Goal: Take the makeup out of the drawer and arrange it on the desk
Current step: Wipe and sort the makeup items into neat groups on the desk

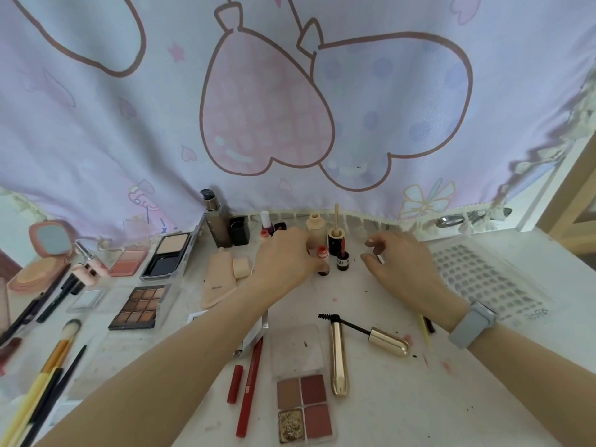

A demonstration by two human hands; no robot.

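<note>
While both hands reach over the bench [419, 398], the left hand [287, 256] meets a small red-capped bottle [322, 257] at the back row.

Its fingers curl round that bottle, which stands upright just at the fingertips, beside a dark little bottle [343, 260] and in front of a beige foundation bottle [316, 232]. The right hand [400, 262], well apart to the right with a grey watch [471, 324] on its wrist, hovers with fingers loosely curled; a thin pale thing shows by them, but whether it is held cannot be told. Nearer the person lie an open gold mascara tube [338, 359], its wand [371, 333], a four-pan eyeshadow palette [304, 408] and a red pencil [249, 388].
</note>
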